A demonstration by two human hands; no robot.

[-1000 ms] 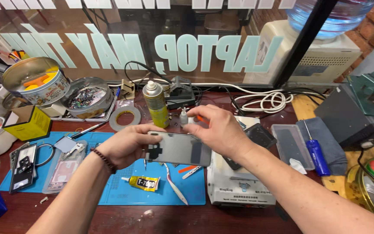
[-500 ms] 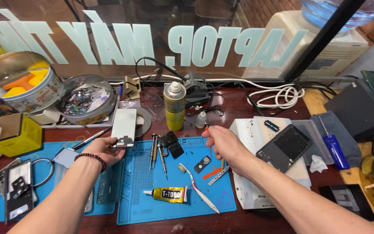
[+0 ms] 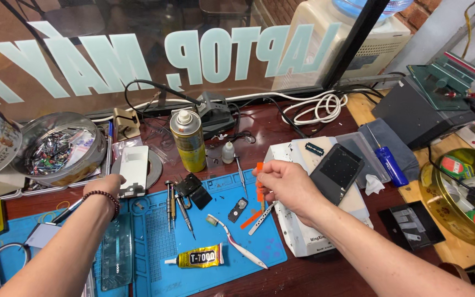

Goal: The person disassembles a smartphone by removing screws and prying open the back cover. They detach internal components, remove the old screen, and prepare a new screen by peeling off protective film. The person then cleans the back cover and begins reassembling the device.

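Note:
My left hand [image 3: 103, 188] grips the lower edge of a white phone back panel [image 3: 134, 170], which rests over a grey tape roll [image 3: 154, 168] at the blue mat's far left. My right hand [image 3: 288, 186] hovers over the right edge of the blue work mat [image 3: 215, 231], fingers pinched on a thin orange pry tool [image 3: 259, 179]. A dark phone screen [image 3: 336, 172] lies just right of that hand on a white heating machine [image 3: 298, 236]. Below the right hand, metal tweezers [image 3: 263, 210] and an orange strip [image 3: 250, 220] lie on the mat.
On the mat lie a yellow glue tube [image 3: 196, 257], a toothbrush [image 3: 236, 245], screwdrivers [image 3: 175, 204] and a clear panel [image 3: 116, 258]. A yellow spray can [image 3: 188, 141] stands behind. A tin of small parts [image 3: 59, 148] sits far left, a gold bowl [image 3: 460, 192] right.
A second ago both hands held the dark screen together over the mat. It now lies on the white machine; my left hand has carried the white panel out to the left.

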